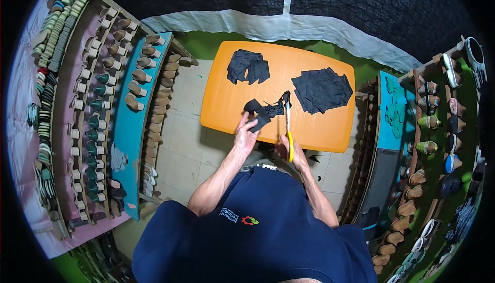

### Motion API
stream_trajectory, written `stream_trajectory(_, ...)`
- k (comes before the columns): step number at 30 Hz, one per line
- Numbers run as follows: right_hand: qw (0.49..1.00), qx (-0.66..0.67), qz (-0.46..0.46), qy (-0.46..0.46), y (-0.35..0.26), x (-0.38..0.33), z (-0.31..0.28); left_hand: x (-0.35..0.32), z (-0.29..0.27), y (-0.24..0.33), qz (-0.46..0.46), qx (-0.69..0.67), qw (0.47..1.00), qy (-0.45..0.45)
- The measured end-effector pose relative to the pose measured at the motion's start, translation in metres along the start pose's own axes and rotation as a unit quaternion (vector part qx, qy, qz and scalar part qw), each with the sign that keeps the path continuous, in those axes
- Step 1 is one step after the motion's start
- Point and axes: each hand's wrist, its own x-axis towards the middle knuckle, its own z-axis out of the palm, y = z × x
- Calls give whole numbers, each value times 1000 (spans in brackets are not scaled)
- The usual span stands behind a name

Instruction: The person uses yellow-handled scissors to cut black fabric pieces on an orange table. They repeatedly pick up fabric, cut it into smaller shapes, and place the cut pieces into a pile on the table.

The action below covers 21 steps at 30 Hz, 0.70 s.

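Over the near edge of an orange table [221, 97], my left hand [246, 133] grips a dark curved piece of material [260, 115] between thumb and fingers. My right hand [285, 149] is closed round the yellow handle of a pair of scissors [288, 128]. The blades point away from me, just right of the piece. Dark scraps [276, 109] lie by the blades; whether they are still joined to the piece I cannot tell. A loose pile of black cut pieces [248, 67] lies at the far left of the table. A wider pile of black pieces [322, 91] lies at the right.
To the left, racks hold several rows of wooden shoe lasts [139, 75] and rolled striped material [49, 102]. On the right, shelves carry shoes [428, 122], more lasts [406, 209] and green pieces [394, 108]. A dark patterned curtain [350, 4] hangs behind the table.
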Motion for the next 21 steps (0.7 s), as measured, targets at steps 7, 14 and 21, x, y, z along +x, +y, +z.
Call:
stream_trajectory(7, 985, 73, -142, 62, -17, 46, 10, -26, -2, -24, -89, 85, 992, -29)
stream_trajectory(14, 985, -102, -111, -79, -70, 27, -13, -11, -3, 19, 146, 393, 905, -74)
stream_trajectory(21, 975, -169, -124, -78, -76, 57, -16, 25, -4, 65, -116, 463, 848, -230)
